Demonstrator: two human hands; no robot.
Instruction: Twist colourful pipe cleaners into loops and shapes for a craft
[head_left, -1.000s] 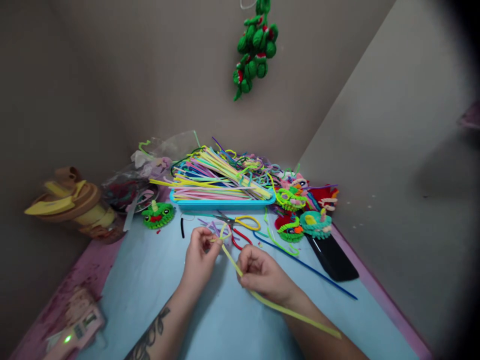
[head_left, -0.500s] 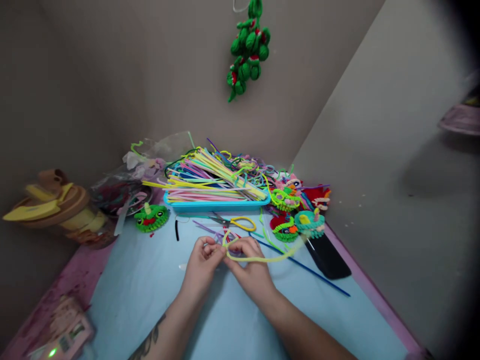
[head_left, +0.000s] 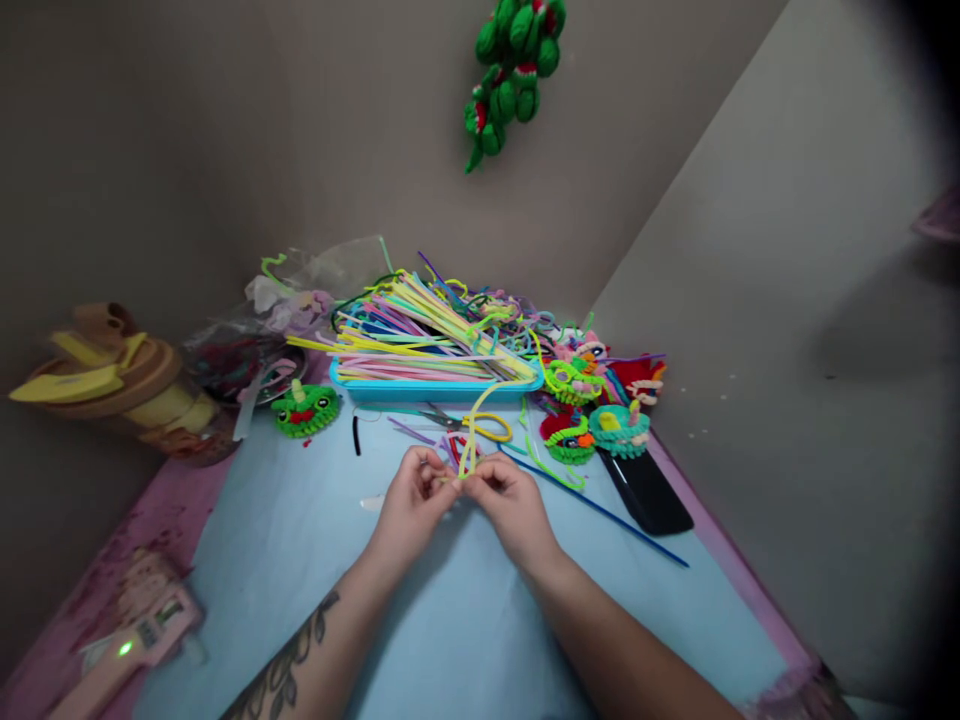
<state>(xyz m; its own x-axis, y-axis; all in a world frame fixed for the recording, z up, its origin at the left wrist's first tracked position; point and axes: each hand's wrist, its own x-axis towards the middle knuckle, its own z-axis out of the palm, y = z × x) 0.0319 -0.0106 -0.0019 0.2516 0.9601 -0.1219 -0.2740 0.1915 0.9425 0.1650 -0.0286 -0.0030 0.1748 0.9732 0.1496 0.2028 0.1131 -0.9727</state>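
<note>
Over the middle of the table, my left hand (head_left: 416, 500) and my right hand (head_left: 514, 500) meet with their fingertips almost touching. Both are closed in a pinch on a pale yellow pipe cleaner (head_left: 472, 425), which is bent near the fingers and has a long strand standing up away from me. Just beyond the hands lie scissors (head_left: 491, 427) with yellow handles, short purple and red pipe cleaner pieces, and a long dark blue pipe cleaner (head_left: 615, 518) stretching to the right. The exact bend between my fingertips is partly hidden.
A blue tray (head_left: 435, 390) heaped with pipe cleaners stands at the back. Fuzzy frog-like figures (head_left: 304, 410) sit on both sides. A black phone-like slab (head_left: 651, 492) lies right, a glue gun (head_left: 142, 640) with a green light at lower left, and a lidded cup (head_left: 127, 400) left.
The pipe cleaner's long strand has swung from pointing right to standing upward beyond my fingers. My right hand has turned slightly, and the camera view has tilted down a little.
</note>
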